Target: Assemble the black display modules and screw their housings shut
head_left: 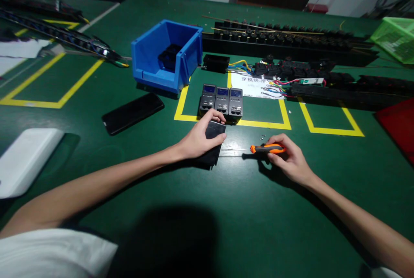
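Observation:
My left hand is closed around a black box-shaped module, holding it on the green table. In my right hand is a screwdriver with an orange and dark grey handle. Its thin shaft points left, and the tip is at or close to the module's right side; I cannot tell whether it touches. Just beyond the handle lie a few tiny screws. Behind my left hand stand three black modules side by side, with small screens and ports.
A blue bin holding a black part stands at the back. A black phone and a white case lie to the left. Long black strips with wires stretch along the back right. A red object sits at the right edge.

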A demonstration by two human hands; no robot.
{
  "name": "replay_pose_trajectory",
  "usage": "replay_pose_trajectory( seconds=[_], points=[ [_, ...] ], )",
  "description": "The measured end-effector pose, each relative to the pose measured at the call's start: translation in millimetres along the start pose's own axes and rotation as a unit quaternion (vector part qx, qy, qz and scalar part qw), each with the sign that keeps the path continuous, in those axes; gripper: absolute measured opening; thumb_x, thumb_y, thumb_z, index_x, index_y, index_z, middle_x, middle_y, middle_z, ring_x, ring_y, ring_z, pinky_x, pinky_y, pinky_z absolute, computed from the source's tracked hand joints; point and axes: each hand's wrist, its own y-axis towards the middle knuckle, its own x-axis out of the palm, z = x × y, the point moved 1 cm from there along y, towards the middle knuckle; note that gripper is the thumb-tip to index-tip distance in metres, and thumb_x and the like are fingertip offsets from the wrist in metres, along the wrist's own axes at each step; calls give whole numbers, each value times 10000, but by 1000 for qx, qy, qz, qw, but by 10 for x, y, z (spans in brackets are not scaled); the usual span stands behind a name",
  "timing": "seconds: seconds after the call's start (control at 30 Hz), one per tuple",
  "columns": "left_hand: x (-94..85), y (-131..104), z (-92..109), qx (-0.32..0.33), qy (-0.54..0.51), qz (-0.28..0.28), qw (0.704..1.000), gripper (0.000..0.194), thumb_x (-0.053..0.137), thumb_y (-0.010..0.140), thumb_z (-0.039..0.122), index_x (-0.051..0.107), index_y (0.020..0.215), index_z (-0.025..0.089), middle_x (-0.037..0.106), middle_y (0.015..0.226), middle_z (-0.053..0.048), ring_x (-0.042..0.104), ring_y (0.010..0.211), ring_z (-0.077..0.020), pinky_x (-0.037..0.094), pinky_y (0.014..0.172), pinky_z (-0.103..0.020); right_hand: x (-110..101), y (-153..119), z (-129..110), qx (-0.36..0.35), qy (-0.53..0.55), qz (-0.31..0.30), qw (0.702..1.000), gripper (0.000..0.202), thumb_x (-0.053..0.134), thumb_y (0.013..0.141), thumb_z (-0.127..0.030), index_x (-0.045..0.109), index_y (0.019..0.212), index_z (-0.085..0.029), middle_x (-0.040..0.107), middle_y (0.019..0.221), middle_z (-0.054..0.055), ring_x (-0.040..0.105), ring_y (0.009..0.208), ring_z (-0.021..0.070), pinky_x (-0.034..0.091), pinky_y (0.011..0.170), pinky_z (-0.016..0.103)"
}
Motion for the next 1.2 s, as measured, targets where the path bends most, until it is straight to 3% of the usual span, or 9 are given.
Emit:
replay_pose_trajectory(
  seconds=[0.33,1.2],
  points=[
    [4,2,-32,-7,-19,-6,1000,287,643,810,230,497,1054,197,539,1060,-50,593,974,-187,514,850,-355,6,-6,56,47,66,19,997,235,648,857,-340,522,1024,-234,537,782,-13,503,563,118,409,497,245],
    [27,-17,-73,-11,-41,16,999,292,660,810,244,510,1056,196,548,1062,-59,600,971,-193,536,828,-349,5,-13,60,51,74,16,996,230,651,860,-332,524,1026,-235,532,800,-12,499,571,112,403,505,244]
  ],
)
